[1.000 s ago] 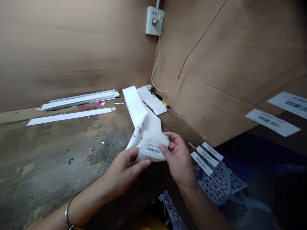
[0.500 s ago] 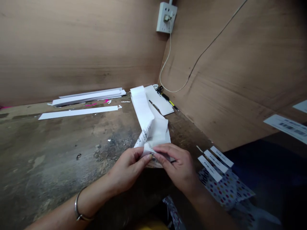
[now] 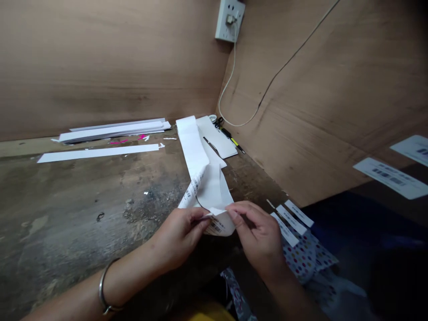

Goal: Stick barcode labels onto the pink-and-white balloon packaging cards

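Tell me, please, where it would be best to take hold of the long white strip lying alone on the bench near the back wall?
Probably at its right end. The long white strip lies flat on the bench, running left to right, and that end points toward both hands, now busy with the label strip. Being flat, it likely needs a fingertip slid under the thin edge from the near side.

No text can be read. The barcode label [image 3: 219, 226] at the near end of the label strip [image 3: 197, 165] carries a barcode and small print too blurred to make out. The same holds for the three small labels [image 3: 290, 218] at near right and the two barcode labels [image 3: 389, 177] at far right.
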`<state>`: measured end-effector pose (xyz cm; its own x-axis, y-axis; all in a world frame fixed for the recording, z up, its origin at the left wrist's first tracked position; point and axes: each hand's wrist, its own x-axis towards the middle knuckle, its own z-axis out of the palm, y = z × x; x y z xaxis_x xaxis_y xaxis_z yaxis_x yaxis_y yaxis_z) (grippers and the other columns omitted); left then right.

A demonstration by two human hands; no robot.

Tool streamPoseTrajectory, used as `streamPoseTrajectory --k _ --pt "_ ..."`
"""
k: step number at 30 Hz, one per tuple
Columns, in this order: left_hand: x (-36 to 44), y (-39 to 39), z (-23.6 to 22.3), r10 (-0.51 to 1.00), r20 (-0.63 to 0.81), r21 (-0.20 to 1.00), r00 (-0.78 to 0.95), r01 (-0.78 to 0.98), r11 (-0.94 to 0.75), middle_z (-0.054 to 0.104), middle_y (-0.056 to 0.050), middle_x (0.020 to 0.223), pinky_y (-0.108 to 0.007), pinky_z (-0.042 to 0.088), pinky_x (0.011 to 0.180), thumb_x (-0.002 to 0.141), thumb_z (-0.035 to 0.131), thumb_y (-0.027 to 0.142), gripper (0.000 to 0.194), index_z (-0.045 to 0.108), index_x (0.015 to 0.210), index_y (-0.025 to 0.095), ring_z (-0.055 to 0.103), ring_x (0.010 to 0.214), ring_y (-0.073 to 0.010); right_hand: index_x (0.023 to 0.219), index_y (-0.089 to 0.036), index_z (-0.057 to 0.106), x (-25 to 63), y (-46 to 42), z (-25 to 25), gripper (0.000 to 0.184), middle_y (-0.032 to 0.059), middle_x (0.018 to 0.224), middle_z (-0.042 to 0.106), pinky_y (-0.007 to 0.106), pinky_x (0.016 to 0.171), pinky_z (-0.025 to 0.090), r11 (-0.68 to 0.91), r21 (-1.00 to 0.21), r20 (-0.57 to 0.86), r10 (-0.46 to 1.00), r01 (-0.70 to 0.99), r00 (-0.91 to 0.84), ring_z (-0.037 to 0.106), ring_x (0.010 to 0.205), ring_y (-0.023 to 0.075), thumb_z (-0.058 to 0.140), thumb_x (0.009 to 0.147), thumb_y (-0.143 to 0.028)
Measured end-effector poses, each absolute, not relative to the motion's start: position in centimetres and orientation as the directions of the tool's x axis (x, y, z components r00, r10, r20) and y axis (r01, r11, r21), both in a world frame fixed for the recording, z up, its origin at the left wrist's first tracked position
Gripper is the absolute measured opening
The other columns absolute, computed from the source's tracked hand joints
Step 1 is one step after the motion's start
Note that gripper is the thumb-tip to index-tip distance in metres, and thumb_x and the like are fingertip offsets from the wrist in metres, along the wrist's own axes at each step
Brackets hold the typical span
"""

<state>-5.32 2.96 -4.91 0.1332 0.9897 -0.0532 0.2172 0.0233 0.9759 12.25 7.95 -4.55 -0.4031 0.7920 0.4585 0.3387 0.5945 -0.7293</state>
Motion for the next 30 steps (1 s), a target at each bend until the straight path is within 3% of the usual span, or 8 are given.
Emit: streamPoseTrajectory --k 3,7,12,14,16,18,21,30 --pt "-5.1 2.8 -4.9 0.987 -0.011 0.966 0.160 0.256 -0.031 0.065 -0.002 0.080 -0.024 0.042 0.072 0.088 0.045 0.023 0.022 0.066 0.090 0.016 0.056 0.077 -0.0151 0.091 -0.020 0.065 12.9 7.8 -4.4 0.013 0.0024 0.089 0.065 0.026 0.079 0.047 0.728 -0.596 0.533 0.675 0.340 -0.510 0.060 0.084 0.0144 0.056 0.086 -0.012" --pt "-5.0 2.4 -4.9 0.985 -0.001 0.973 0.172 0.227 -0.039 0.066 -0.003 0.084 -0.024 0.044 0.072 0.088 0.044 0.023 0.023 0.065 0.095 0.016 0.057 0.078 -0.0160 0.087 -0.020 0.065 12.5 8.0 -4.7 0.011 0.0023 0.086 0.064 0.027 0.075 0.047 0.679 -0.634 0.506 0.726 0.370 -0.465 0.060 0.081 0.0152 0.055 0.087 -0.016" --pt "-5.7 2.0 -5.5 0.978 -0.063 0.964 0.201 0.267 0.007 0.069 -0.004 0.094 -0.025 0.045 0.079 0.088 0.045 0.026 0.026 0.067 0.100 0.018 0.061 0.088 -0.0194 0.082 -0.019 0.062 13.7 10.5 -5.0 0.017 0.0000 0.069 0.062 0.025 0.055 0.047 0.366 -0.855 0.331 0.930 0.367 -0.157 0.057 0.061 0.0149 0.054 0.088 -0.034" --pt "-6.1 1.8 -5.8 0.988 -0.081 0.958 0.135 0.283 0.040 0.070 -0.003 0.099 -0.026 0.045 0.083 0.088 0.046 0.031 0.027 0.067 0.103 0.019 0.062 0.093 -0.0207 0.082 -0.019 0.063 15.8 11.6 -4.8 0.019 0.0008 0.068 0.063 0.028 0.058 0.049 0.372 -0.846 0.416 0.909 0.382 0.037 0.059 0.062 0.0162 0.057 0.086 -0.036" --pt "-6.6 1.8 -6.1 0.995 -0.091 0.941 0.039 0.331 0.073 0.070 -0.003 0.101 -0.025 0.046 0.082 0.088 0.047 0.037 0.030 0.066 0.105 0.020 0.063 0.092 -0.0219 0.082 -0.019 0.065 18.7 12.1 -4.3 0.013 0.0037 0.077 0.066 0.034 0.070 0.051 0.481 -0.670 0.640 0.760 0.566 0.112 0.061 0.072 0.0190 0.061 0.084 -0.031" --pt "-7.1 1.9 -6.3 0.997 -0.080 0.915 -0.014 0.395 0.079 0.071 -0.003 0.101 -0.025 0.047 0.079 0.087 0.048 0.042 0.034 0.065 0.108 0.020 0.064 0.091 -0.0230 0.085 -0.020 0.067 21.7 11.6 -4.2 0.006 0.0063 0.088 0.068 0.039 0.081 0.049 0.551 -0.334 0.800 0.595 0.765 -0.080 0.061 0.084 0.0217 0.062 0.082 -0.022" --pt "-7.4 2.1 -6.8 0.999 -0.043 0.882 -0.005 0.469 0.040 0.071 -0.004 0.103 -0.025 0.048 0.079 0.085 0.049 0.046 0.039 0.064 0.110 0.019 0.064 0.091 -0.0240 0.090 -0.021 0.067 24.8 9.8 -5.4 0.013 0.0058 0.089 0.069 0.039 0.082 0.050 0.616 -0.007 0.730 0.541 0.787 -0.417 0.061 0.087 0.0216 0.061 0.081 -0.014" --pt "-7.0 2.2 -7.2 0.998 -0.056 0.851 0.023 0.524 0.036 0.070 -0.004 0.105 -0.024 0.048 0.082 0.087 0.045 0.048 0.044 0.062 0.115 0.019 0.064 0.094 -0.0230 0.101 -0.018 0.066 25.1 8.2 -10.3 0.020 0.0073 0.100 0.069 0.039 0.088 0.051 0.694 -0.055 0.494 0.644 0.718 -0.585 0.061 0.096 0.0207 0.052 0.087 -0.012"
